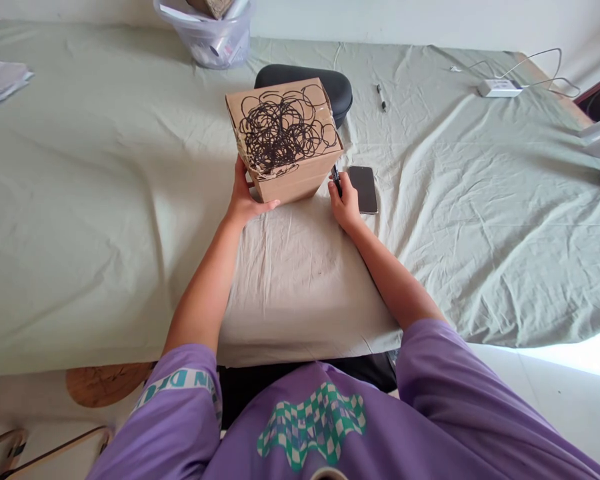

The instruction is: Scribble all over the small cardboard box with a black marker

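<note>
A brown cardboard box [300, 179] stands tilted on the cloth, its top face covered in looping black scribbles. My left hand [245, 200] grips the box at its lower left corner, thumb along the near side and the other fingers partly hidden behind it. At the box's right side, my right hand [346, 200] is closed around a black marker [336, 180], whose upper end is close to the box. Just right of that hand lies a dark smartphone [364, 189]. Behind the box rests a black hard case [310, 79], partly covered by it.
A pale green cloth [105, 167] with wrinkles covers the table. At the back stands a clear plastic tub [215, 43] of odds and ends. A small black pen or cap [381, 97] lies right of the case. A white power strip [500, 88] with cables and papers [3, 81] sit farther out.
</note>
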Tool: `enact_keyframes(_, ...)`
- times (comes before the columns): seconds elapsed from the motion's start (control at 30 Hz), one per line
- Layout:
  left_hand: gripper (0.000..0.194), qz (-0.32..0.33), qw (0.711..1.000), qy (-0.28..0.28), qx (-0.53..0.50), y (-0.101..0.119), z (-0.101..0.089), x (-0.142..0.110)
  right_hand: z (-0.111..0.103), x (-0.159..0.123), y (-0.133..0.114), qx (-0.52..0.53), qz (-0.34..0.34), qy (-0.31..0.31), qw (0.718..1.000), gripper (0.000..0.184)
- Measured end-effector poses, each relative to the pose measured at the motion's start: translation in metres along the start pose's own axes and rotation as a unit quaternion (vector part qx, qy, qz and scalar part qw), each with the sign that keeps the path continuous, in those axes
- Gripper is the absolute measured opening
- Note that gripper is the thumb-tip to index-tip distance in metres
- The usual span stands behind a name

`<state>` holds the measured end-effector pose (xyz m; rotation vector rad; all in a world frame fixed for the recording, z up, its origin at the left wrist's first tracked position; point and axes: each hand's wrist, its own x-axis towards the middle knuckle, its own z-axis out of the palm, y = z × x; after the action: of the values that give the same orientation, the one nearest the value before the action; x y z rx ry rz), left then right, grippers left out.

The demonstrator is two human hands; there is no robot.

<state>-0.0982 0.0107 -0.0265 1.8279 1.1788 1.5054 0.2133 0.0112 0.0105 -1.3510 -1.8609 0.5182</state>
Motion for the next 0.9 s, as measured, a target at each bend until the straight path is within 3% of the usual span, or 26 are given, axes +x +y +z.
enact_keyframes(0.33, 0.147, 0.007, 1.000, 0.012, -0.015, -0.001, 0.001, 0.001, 0.007, 0.000, -0.010, -0.157, 0.068, -0.037, 0.985, 0.058)
enact_keyframes(0.53, 0.154, -0.001, 1.000, 0.019, -0.014, -0.008, 0.000, 0.002, 0.007, -0.005, -0.026, -0.316, 0.110, -0.087, 0.938, 0.067)
enact_keyframes(0.73, 0.158, -0.026, 0.998, 0.011, -0.056, -0.008, -0.003, 0.004, 0.005, -0.007, -0.028, -0.334, 0.098, -0.091, 0.933, 0.063)
enact_keyframes(0.9, 0.156, -0.034, 0.995, 0.048, -0.077, -0.018, -0.003, 0.007, 0.005, -0.007, -0.025, -0.324, 0.098, -0.087, 0.937, 0.060)
